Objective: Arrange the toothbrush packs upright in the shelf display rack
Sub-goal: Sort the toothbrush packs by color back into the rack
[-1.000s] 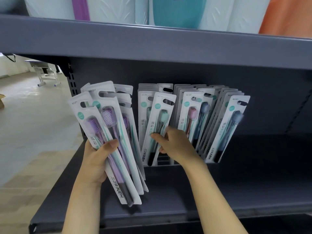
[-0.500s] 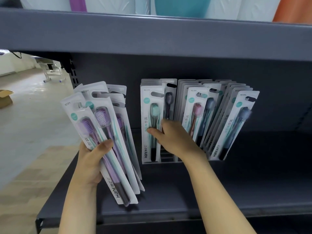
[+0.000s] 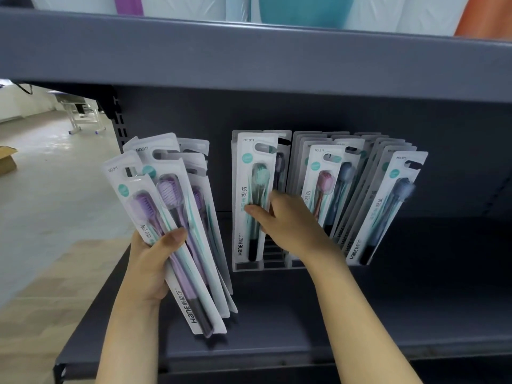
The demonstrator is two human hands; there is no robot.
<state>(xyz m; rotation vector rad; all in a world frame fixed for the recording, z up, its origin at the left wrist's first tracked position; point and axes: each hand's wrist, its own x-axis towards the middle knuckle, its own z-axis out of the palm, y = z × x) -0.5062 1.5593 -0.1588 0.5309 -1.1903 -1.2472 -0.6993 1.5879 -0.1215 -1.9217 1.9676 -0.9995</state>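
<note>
My left hand (image 3: pixel 151 261) grips a fanned bundle of purple toothbrush packs (image 3: pixel 177 231), held in front of the shelf's left end. A slotted display rack (image 3: pixel 274 266) stands on the dark grey shelf. Its leftmost slot holds a green toothbrush pack (image 3: pixel 250 195), standing upright. My right hand (image 3: pixel 288 220) pinches that pack at mid-height, thumb on its front and fingers behind. To the right, pink and blue packs (image 3: pixel 324 189) stand in rows, and the farthest blue pack (image 3: pixel 385 209) leans to the right.
The grey shelf board (image 3: pixel 388 314) stretches right of the rack. An upper shelf (image 3: pixel 249 56) overhangs close above, carrying large wrapped goods. At the left lies open floor with a cardboard box (image 3: pixel 7 160).
The green pack went from leaning right to standing upright in the leftmost slot, with my right hand staying on it. My left hand's bundle shifted only slightly.
</note>
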